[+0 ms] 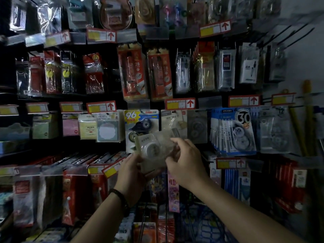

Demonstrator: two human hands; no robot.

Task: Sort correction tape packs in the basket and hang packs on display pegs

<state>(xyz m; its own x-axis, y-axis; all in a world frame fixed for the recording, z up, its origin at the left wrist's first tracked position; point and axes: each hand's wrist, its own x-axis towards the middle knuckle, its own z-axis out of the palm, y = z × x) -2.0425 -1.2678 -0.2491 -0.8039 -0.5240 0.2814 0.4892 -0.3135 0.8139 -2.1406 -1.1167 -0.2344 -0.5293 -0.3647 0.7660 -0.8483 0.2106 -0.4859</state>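
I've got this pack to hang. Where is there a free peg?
Bare pegs stick out top right, above the white compass pack. The row from the 96 pack to the blue 30 packs is crowded.

Glossy clear plastic correction tape pack (154, 151); shiny film on hanging packs (133, 71).
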